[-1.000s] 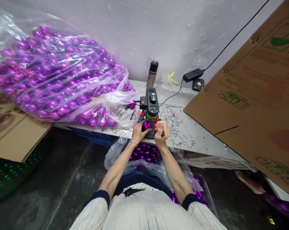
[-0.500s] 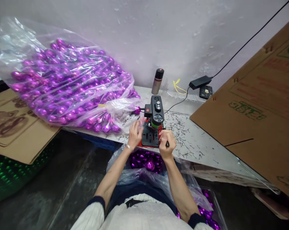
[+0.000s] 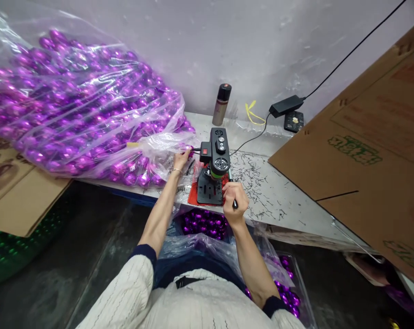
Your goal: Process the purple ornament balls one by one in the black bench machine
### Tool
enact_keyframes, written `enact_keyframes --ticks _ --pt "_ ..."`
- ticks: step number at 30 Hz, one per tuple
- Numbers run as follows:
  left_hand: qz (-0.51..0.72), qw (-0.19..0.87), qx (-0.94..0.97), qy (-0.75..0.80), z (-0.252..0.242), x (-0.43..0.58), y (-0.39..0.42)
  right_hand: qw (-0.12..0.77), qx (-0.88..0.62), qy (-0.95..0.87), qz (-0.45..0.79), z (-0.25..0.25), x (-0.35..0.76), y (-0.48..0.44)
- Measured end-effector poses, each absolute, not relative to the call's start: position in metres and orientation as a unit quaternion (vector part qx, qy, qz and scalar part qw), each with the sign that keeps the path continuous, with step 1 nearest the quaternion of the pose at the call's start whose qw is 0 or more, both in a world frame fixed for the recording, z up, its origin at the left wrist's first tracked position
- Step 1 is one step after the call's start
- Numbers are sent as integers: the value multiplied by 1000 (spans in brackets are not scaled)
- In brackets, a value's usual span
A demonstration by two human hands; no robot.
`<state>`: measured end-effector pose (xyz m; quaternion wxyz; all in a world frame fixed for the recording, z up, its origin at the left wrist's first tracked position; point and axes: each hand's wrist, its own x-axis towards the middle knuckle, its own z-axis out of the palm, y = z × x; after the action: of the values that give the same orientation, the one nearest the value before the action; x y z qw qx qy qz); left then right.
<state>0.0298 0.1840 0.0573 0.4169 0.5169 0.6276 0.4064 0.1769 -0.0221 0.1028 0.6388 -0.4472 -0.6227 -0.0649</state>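
Observation:
A small black press machine (image 3: pixel 216 157) stands on a black base over a red mat (image 3: pixel 194 195) at the table's front edge. My right hand (image 3: pixel 234 198) is closed on the machine's black lever handle just right of the base. My left hand (image 3: pixel 181 159) reaches to the mouth of a large clear plastic bag (image 3: pixel 76 105) full of shiny purple balls, its fingers at a purple ball (image 3: pixel 190 148) there; whether they grip it is unclear. Another bag of purple balls (image 3: pixel 203 223) sits open below the table, in front of me.
A spray can (image 3: pixel 222 104) stands behind the machine by the wall. A black power adapter (image 3: pixel 282 105) and cable lie further right. A big cardboard sheet (image 3: pixel 361 141) leans over the table's right side. Metal bits litter the tabletop (image 3: pixel 261 187). Cardboard (image 3: pixel 11 192) lies at left.
A purple ball that sat on the machine base a second ago is gone. My left hand has moved from the base up and left to the big bag's mouth. My right hand stays on the lever.

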Motion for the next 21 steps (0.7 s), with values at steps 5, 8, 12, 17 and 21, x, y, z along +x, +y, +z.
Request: enact_keyframes --ticks 5,8,12,17,21 --pt "498 518 521 461 38 12 102 638 -469 -608 -53 116 175 -22" --pt "468 480 595 444 17 19 54 636 -476 -605 -53 122 176 -22" --pt "421 352 689 473 1 35 30 630 -469 -617 -51 123 178 -22" --pt "385 276 757 450 7 40 37 620 -473 -624 -57 123 179 -23" --pt "385 280 768 428 13 41 42 626 -466 -623 -50 121 179 -24"
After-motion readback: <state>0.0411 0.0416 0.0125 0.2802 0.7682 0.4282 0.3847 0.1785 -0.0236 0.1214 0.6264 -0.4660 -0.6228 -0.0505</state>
